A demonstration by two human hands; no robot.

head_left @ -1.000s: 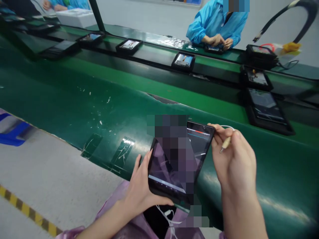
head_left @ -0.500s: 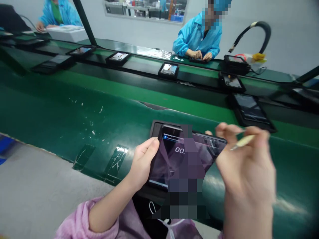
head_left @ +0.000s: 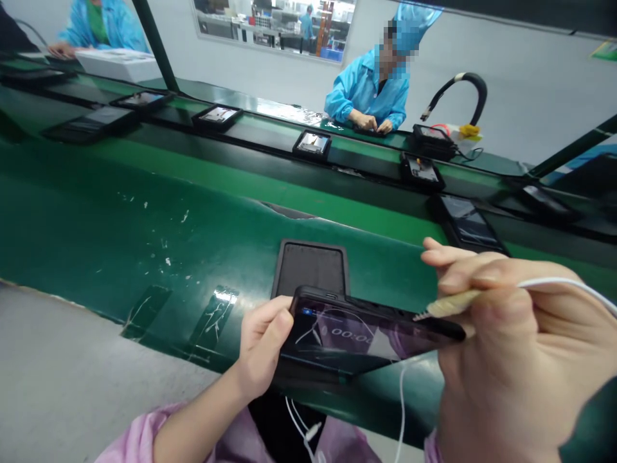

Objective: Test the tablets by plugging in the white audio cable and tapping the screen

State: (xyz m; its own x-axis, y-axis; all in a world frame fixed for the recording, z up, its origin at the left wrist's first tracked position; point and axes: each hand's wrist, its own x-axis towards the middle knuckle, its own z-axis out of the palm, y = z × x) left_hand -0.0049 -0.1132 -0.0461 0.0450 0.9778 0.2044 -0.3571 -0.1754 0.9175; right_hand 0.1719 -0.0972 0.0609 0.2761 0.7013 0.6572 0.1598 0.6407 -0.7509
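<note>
A black tablet [head_left: 357, 341] with a timer readout on its lit screen is tilted back in front of me. My left hand [head_left: 265, 347] grips its left end, thumb along the front edge. Between thumb and fingers, my right hand [head_left: 506, 321] pinches an audio plug [head_left: 441, 307] in a yellowish sleeve, with a white cable [head_left: 563, 281] trailing from it. The metal tip lies at the tablet's upper edge near its right end; whether it is inside a socket I cannot tell. Behind the tablet, a black tray [head_left: 313, 265] rests on the green bench.
Beyond the green bench [head_left: 96, 212], a conveyor belt [head_left: 270, 183] carries several devices in black trays, one [head_left: 467, 225] just past my right hand. A co-worker in blue [head_left: 369, 96] sits across it. A white box [head_left: 118, 64] stands at far left.
The tablet has tipped back and come lower, exposing more of the tray behind it. My right hand has brought the plug to the tablet's upper edge. The view has shifted slightly.
</note>
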